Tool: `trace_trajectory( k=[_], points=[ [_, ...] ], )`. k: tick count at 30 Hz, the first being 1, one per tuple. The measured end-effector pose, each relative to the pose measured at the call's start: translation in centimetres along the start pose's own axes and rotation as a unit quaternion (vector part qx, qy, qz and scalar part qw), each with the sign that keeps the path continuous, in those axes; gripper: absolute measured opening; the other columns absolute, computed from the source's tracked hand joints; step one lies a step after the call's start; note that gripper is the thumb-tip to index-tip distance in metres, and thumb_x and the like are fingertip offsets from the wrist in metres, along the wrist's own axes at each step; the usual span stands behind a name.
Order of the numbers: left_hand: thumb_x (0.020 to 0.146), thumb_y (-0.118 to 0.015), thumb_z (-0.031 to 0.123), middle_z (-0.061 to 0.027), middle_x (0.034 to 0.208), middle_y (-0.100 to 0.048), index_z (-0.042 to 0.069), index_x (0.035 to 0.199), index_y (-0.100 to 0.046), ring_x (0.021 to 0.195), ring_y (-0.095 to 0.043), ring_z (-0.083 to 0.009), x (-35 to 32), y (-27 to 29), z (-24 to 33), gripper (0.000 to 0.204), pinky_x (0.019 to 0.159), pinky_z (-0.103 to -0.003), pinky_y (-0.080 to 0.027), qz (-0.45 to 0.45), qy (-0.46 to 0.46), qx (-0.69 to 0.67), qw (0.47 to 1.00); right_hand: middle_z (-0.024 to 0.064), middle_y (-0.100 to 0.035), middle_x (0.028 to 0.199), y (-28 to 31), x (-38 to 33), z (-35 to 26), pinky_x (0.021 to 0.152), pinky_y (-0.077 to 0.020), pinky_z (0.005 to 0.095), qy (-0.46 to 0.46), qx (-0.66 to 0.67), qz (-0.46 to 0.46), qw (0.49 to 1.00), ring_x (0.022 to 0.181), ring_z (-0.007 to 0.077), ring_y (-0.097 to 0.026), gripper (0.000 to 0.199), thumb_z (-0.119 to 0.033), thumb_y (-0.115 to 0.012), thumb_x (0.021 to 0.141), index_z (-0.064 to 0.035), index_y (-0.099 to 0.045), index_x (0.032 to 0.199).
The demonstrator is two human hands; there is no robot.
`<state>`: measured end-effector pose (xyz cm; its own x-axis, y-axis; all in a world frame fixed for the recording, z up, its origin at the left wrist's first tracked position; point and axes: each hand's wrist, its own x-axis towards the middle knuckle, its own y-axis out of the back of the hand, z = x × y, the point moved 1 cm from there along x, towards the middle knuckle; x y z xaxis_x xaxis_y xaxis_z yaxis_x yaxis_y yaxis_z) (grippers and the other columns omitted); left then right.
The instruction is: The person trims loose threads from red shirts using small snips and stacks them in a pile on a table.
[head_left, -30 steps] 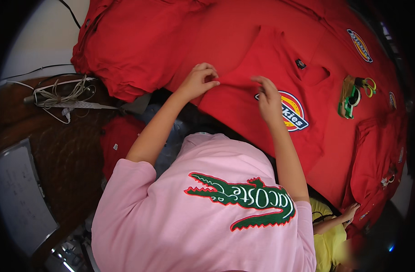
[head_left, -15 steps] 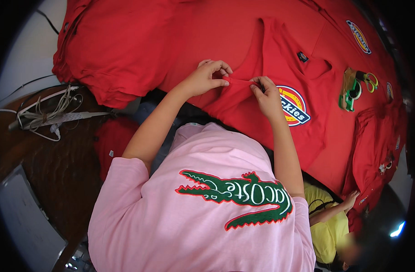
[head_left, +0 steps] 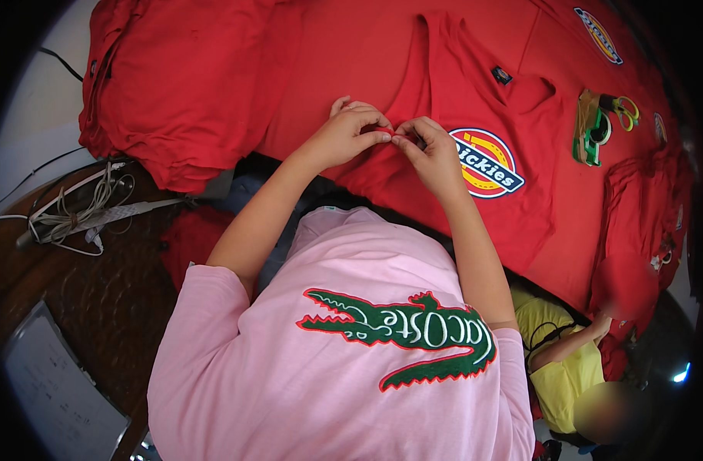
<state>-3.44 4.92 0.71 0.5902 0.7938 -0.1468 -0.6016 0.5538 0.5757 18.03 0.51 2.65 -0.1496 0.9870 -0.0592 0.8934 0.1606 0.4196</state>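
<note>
A red sleeveless shirt [head_left: 482, 92] lies spread on the red-covered table, with a yellow, white and blue emblem on its front and a small dark label at the neck. My left hand [head_left: 351, 134] pinches the shirt's near-left edge between thumb and forefinger, its other fingers curled loosely. Close against it, my right hand [head_left: 432, 157] grips the same edge with thumb and fingertips. Only a short fold of red fabric shows between the fingertips of the two hands.
A heap of red garments [head_left: 182, 92] lies at the far left. To the right are a green tape dispenser [head_left: 587, 131], scissors [head_left: 626, 114] and more red garments [head_left: 636, 207]. Tangled cables [head_left: 98, 201] and a power strip [head_left: 140, 209] sit at left. A person in yellow [head_left: 563, 376] works at lower right.
My right hand has moved left until its fingertips meet those of my left hand. The edge that was stretched between them is now gathered short, and the emblem has shifted left.
</note>
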Motion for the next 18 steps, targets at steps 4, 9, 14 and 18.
trace_trajectory(
  k=[4, 9, 14, 18],
  points=[
    [0.098, -0.070, 0.034, -0.0005, 0.116, -0.072, 0.014, 0.108, -0.073, 0.129, -0.058, -0.0188, 0.1, -0.6, -0.6, 0.023, 0.125, -0.054, -0.011, -0.010, 0.018, -0.026, 0.999, 0.0103, -0.069, 0.098, -0.4, -0.9, -0.9, 0.066, -0.0532, 0.0354, 0.111, -0.124, 0.025, 0.986, 0.079, 0.0251, -0.069, 0.016, -0.005, -0.076, 0.087, -0.0015, -0.068, 0.100],
    [0.096, -0.071, 0.035, -0.0014, 0.116, -0.072, 0.015, 0.106, -0.075, 0.127, -0.059, -0.0203, 1.0, -0.4, -1.5, 0.023, 0.122, -0.052, -0.019, -0.050, 0.023, -0.016, 0.998, 0.0053, -0.070, 0.112, -0.6, -1.9, -0.1, 0.069, -0.0587, 0.0402, 0.225, -0.270, 0.041, 0.935, 0.086, 0.0314, -0.071, 0.022, -0.006, -0.077, 0.083, -0.0099, -0.068, 0.103],
    [0.094, -0.071, 0.036, -0.0014, 0.114, -0.075, 0.016, 0.101, -0.078, 0.118, -0.065, -0.0209, 0.3, 1.9, -0.7, 0.022, 0.118, -0.053, -0.023, 0.070, -0.019, 0.088, 0.993, 0.0052, -0.067, 0.117, 3.2, -3.3, 0.4, 0.072, -0.0578, 0.0401, 0.086, -0.178, 0.095, 0.976, 0.088, 0.0307, -0.072, 0.022, -0.009, -0.079, 0.084, -0.0107, -0.069, 0.104],
    [0.098, -0.071, 0.020, -0.0065, 0.111, -0.075, 0.009, 0.105, -0.077, 0.106, -0.071, -0.0212, -1.2, 2.9, -6.3, 0.014, 0.101, -0.040, -0.049, 0.248, 0.122, 0.003, 0.961, 0.0090, -0.067, 0.114, 12.7, -8.7, 7.3, 0.082, -0.0573, 0.0419, 0.015, -0.216, 0.250, 0.944, 0.099, 0.0320, -0.070, 0.019, -0.005, -0.074, 0.084, -0.0083, -0.070, 0.103]
  ],
)
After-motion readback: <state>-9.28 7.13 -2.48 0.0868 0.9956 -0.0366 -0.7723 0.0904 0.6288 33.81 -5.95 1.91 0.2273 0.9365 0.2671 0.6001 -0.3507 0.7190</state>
